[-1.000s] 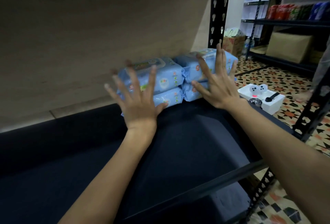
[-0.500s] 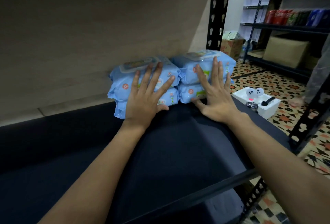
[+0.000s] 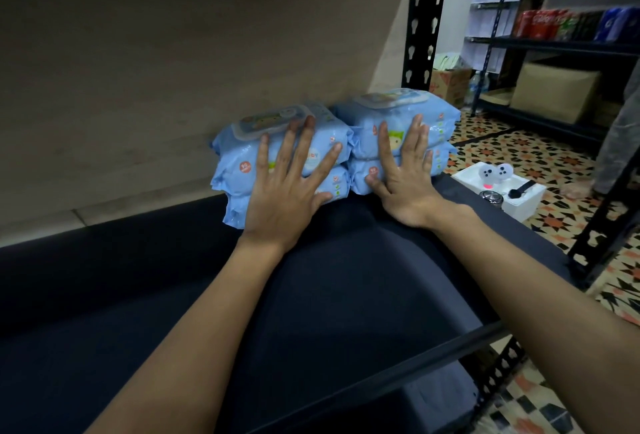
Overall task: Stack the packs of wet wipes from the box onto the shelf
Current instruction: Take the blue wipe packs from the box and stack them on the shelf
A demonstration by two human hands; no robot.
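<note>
Blue plastic packs of wet wipes are sitting in 2 stacks side by side at the back of the dark shelf, close to the tan wall. The left stack is showing 2 packs clearly, with what may be the edge of a 3rd under them; the right stack is 2 packs high and is standing nearer the shelf's right end, by the black upright post. Both stacks are touching each other at the middle, probably so the row takes up little room and leaves the front of the shelf free for more.

Both hands are lying flat against the front faces of the packs, which looks like squaring them up and pushing them back rather than lifting. The left hand is spreading its fingers wide across the left stack, palm on the lower pack. The right hand is pressing the right stack with straight fingers held closer together, its thumb low near the shelf surface. Neither hand is curling round anything.

Beyond the shelf, a white box with small gadgets on it is resting on the patterned floor. No supply box of wipes is showing.
</note>
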